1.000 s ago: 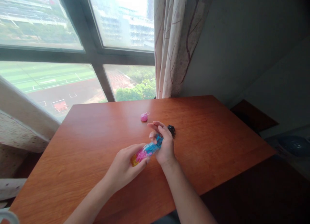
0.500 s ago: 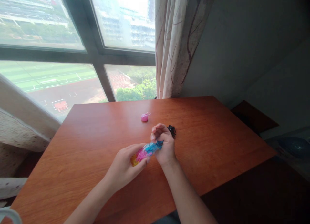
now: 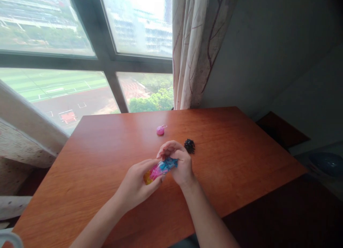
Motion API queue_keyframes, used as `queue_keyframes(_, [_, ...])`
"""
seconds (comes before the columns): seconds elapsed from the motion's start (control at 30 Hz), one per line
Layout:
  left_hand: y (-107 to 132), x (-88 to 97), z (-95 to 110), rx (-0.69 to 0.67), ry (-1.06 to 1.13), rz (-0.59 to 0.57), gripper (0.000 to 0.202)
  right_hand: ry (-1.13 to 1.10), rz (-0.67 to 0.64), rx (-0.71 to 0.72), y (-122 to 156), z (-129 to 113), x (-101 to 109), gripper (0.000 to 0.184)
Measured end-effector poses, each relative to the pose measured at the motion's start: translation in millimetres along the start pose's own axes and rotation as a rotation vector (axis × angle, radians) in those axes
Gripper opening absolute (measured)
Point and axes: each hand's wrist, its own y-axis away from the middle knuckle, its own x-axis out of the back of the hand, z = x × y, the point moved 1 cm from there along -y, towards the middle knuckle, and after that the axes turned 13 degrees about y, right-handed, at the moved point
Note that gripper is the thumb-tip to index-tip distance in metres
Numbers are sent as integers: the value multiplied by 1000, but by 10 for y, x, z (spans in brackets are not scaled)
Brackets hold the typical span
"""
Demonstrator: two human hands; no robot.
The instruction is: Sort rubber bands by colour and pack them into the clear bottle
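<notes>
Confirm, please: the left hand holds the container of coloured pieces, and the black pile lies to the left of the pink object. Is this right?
Not quite: the black pile lies right of the pink object, as the head view shows. The left hand does hold the container.

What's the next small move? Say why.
Perhaps press the blue pieces inward with the right hand: it curls over that end of the container, the left hand grips the other, and the black pile lies outside, on the table.
</notes>
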Motion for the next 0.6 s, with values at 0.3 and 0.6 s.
queue_keyframes(0.3, [25,47,11,-14,-83,-102,26,-30,-38,-88,-17,-4,50,35])
queue_keyframes(0.6, [20,19,7,-74,-185,-45,31,144,-8,-93,-18,16,17,45])
